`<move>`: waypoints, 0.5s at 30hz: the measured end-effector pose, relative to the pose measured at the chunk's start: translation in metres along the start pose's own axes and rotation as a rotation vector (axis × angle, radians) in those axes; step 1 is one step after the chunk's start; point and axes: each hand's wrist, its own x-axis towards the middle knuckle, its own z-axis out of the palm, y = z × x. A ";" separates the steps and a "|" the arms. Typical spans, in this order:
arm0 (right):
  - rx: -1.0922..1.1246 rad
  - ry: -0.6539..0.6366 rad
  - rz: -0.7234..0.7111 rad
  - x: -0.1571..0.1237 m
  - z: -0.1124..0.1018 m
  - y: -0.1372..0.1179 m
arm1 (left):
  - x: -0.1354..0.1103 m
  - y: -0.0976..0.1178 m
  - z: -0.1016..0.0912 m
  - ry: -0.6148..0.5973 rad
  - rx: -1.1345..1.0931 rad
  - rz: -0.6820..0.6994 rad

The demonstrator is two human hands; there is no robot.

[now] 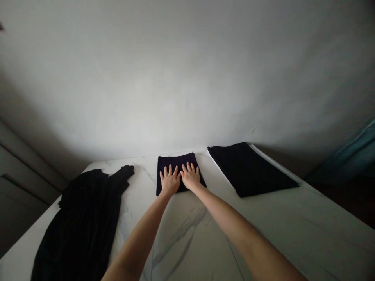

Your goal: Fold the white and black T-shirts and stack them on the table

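This looks like a home to me, maybe a bedroom, though the dim light and wide, bent view make that hard to swear to. I'm at a white marble-look tabletop (293,222) against a plain pale wall (187,78), with black clothes (84,222) laid out on it — a teal cloth (345,156) to one side, grey cupboard fronts (20,171) to the other.

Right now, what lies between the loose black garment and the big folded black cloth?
In the head view, a smaller folded dark cloth lies there, under the left hand and right hand, which rest flat on it.
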 end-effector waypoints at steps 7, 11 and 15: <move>0.009 -0.008 -0.017 -0.010 -0.002 0.026 | -0.011 -0.022 -0.002 -0.030 -0.026 0.202; 0.024 -0.063 0.016 -0.011 -0.006 0.023 | -0.014 -0.030 -0.005 -0.092 -0.028 0.214; 0.028 -0.078 0.079 -0.019 -0.005 0.030 | -0.025 -0.042 -0.001 -0.042 -0.017 0.088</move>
